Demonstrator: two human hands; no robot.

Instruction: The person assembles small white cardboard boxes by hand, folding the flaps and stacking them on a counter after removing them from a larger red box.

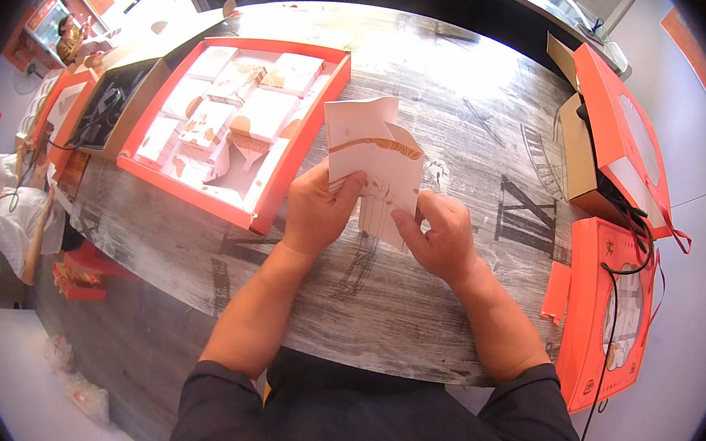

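A white folding carton point(364, 154) with tan and gold printing is held up over the middle of the table, its panels partly folded and one flap standing at the top. My left hand point(318, 209) grips its lower left side, the thumb lying across the front. At the lower right edge, my right hand point(440, 234) pinches the card between thumb and curled fingers. Just beyond my left hand lies a shallow red tray box point(226, 210) with a white inside. Several small white cartons point(209, 125) with tan print sit in it, and some loose-looking card fills its near part.
The round wood-grain table point(394, 301) carries large dark numerals. Red gift boxes point(609, 316) with windows, ribbons and a black cable point(650, 236) stand at the right, beside a small red card piece point(555, 291). An open brown carton point(126, 97) is far left. Another person point(23, 216) works at the left.
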